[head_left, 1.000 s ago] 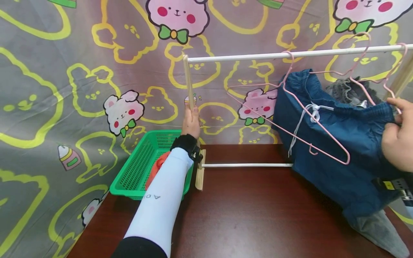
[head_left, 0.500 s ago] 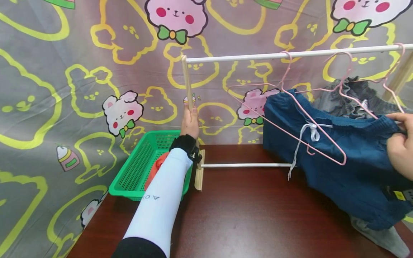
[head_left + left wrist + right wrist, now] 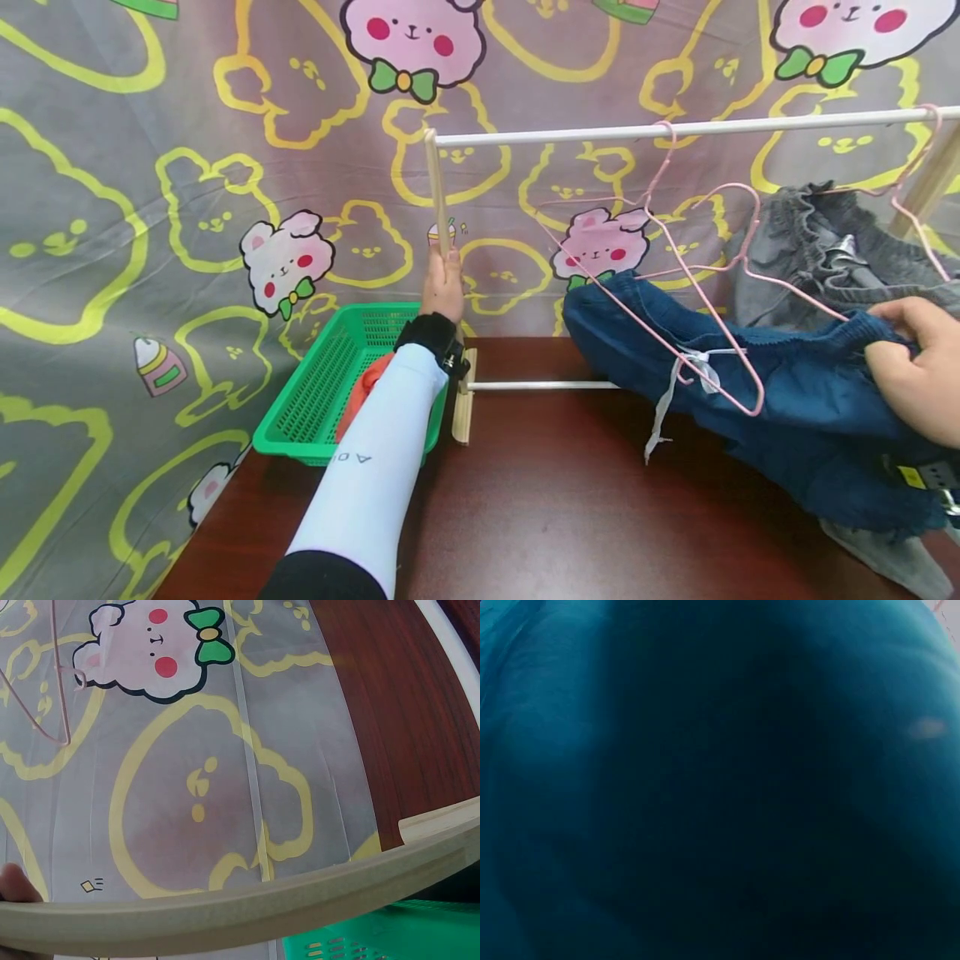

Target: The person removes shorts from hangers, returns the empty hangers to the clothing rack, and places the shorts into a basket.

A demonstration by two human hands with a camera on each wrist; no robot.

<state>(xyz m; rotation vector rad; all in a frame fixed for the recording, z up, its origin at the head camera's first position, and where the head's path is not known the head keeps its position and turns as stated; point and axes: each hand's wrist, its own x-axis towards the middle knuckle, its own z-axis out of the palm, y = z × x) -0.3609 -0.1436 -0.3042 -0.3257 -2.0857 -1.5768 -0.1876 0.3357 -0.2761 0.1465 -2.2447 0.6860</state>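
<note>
My left hand (image 3: 442, 287) grips the wooden post (image 3: 438, 187) of a small clothes rack; in the left wrist view only a fingertip (image 3: 16, 885) shows beside the post. At right, my right hand (image 3: 918, 367) pinches the waistband of blue drawstring pants (image 3: 810, 408), thumb in front. A pink hanger (image 3: 747, 242) sits inside that waistband. Its hook is off the rod and below it. In front of the pants, a bare pink hanger (image 3: 660, 167) hangs from the white rod (image 3: 555, 135). Blue cloth (image 3: 547, 750) fills the right wrist view, hiding the fingers.
Grey pants (image 3: 780, 258) hang on another pink hanger (image 3: 900, 196) at the rack's right. A green basket (image 3: 300, 417) with an orange cloth (image 3: 363, 392) stands left of the post. The rack stands on a dark red-brown table (image 3: 555, 500) before a patterned curtain (image 3: 180, 250).
The blue pants and their hanger have moved down and left, and the hook has dropped from rod height to below it. More of the grey pants shows. My left hand has stayed put.
</note>
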